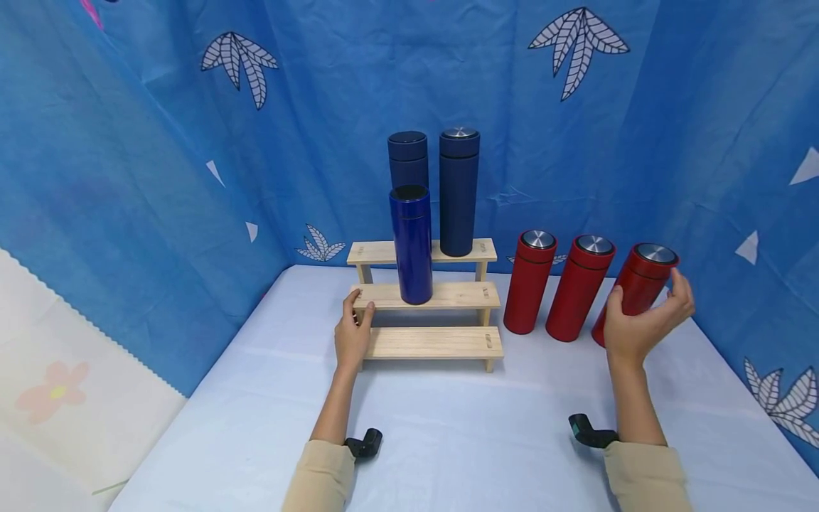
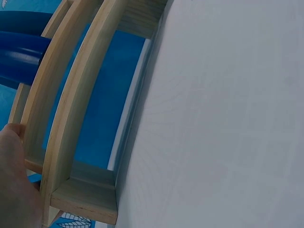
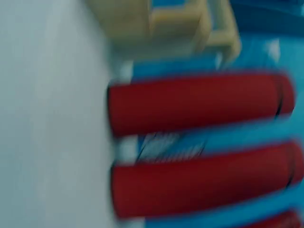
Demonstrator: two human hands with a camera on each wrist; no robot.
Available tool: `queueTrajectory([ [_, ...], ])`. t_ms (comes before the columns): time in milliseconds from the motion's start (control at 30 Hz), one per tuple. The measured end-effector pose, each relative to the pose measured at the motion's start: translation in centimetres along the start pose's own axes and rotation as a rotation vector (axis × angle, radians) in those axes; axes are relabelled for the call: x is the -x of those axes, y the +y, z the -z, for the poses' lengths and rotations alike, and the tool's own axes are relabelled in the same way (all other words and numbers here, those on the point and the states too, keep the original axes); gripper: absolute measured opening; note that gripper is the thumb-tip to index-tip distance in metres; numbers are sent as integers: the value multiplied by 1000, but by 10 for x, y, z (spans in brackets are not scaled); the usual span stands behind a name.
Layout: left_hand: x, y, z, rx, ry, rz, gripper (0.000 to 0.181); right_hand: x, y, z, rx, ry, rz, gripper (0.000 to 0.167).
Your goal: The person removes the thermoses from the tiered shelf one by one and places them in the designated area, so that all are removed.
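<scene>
By the right hand [image 1: 643, 331], red bottles [image 1: 579, 295] have silver tops [image 1: 595, 244]. Blue bottles [image 1: 414, 249] and a pale wood-grained stand [image 1: 429, 343] are near the left hand [image 1: 352, 336]; white leaves [image 1: 579, 51] pattern the blue curtain [image 1: 352, 107] beyond both.

I saw soft, even light across the pale tabletop [image 1: 473, 427], with only faint shadows, and glints on the steel lids [image 1: 539, 239]. The left wrist's view looked dim and grey, its planks [image 2: 73, 104] seemingly bowed by distortion; the right's was smeared, the red bottles [image 3: 199, 103] badly blurred.
</scene>
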State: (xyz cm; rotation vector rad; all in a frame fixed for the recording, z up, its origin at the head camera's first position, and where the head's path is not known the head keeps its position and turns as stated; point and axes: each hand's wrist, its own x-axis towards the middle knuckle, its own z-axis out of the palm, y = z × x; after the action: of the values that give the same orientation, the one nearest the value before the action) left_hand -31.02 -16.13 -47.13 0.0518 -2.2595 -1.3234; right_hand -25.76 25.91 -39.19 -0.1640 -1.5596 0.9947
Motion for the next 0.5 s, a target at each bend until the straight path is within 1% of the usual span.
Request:
queueTrajectory([
  [100, 0, 0, 0, -3, -1, -2, 56, 7, -44, -11, -89, -43, 97, 62],
  [167, 0, 1, 0, -2, 1, -7, 56, 13, -70, -20, -151, -111, 145, 58],
  [233, 0, 1, 0, -4, 2, -13, 56, 19, -90, -29, -199, -190, 172, 56],
  [333, 0, 1, 0, 2, 5, -19, 56, 26, -108, -45, -267, -310, 205, 57],
  [500, 0, 1, 0, -3, 8, -21, 56, 41, -113, -83, -363, -470, 241, 62],
])
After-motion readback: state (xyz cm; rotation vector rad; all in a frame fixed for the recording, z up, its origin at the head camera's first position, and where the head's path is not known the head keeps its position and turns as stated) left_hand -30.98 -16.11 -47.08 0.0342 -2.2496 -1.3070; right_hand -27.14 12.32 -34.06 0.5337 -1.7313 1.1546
